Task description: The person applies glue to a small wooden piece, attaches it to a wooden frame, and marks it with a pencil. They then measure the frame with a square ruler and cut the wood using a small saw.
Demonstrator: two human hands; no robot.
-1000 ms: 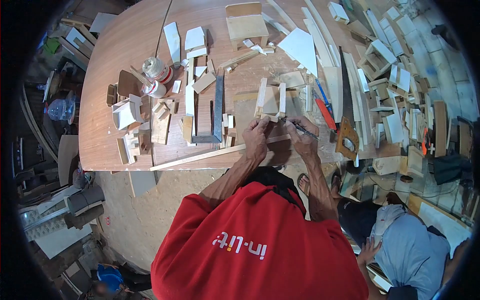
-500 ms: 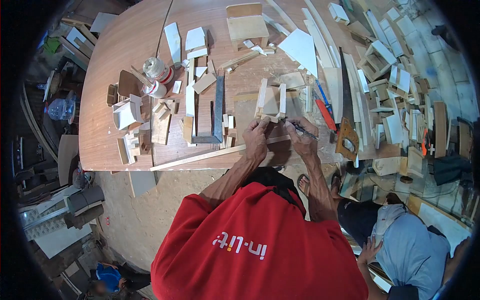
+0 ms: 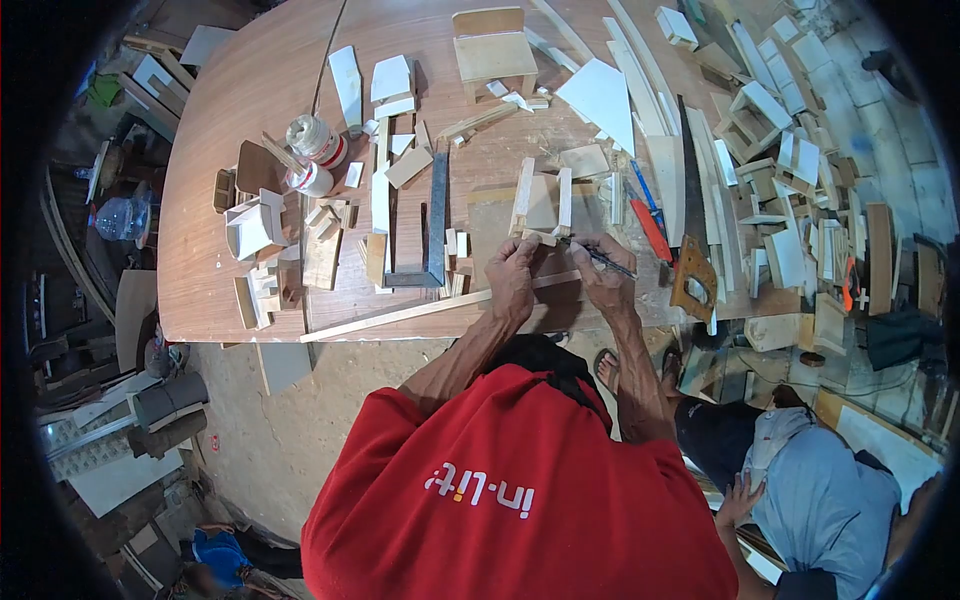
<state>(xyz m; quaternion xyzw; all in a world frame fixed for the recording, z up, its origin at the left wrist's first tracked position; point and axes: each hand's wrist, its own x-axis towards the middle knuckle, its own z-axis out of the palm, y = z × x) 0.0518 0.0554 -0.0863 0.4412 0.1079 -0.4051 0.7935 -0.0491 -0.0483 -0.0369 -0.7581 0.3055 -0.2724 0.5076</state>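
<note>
My left hand (image 3: 511, 275) pinches a small wood block (image 3: 541, 238) near the table's front edge. In my right hand (image 3: 605, 275) is a slim dark pen-like tool (image 3: 615, 263), its tip pointing at the block and its back end sticking out to the right. Just beyond the fingers, two upright wood strips (image 3: 522, 195) flank a small flat panel (image 3: 542, 205), all close to the block. A long thin wood strip (image 3: 410, 317) lies under and left of my wrists.
On the right lie a handsaw (image 3: 692, 275) and a red-and-blue tool (image 3: 652, 230). A metal square (image 3: 437, 225) and glue jars (image 3: 318, 142) stand left. Wood offcuts and a small chair-shaped piece (image 3: 495, 52) lie farther back. Another person (image 3: 825, 500) sits at lower right.
My hands, the block and the pen-like tool hold the same place. At the lower left, a person in blue has shifted slightly.
</note>
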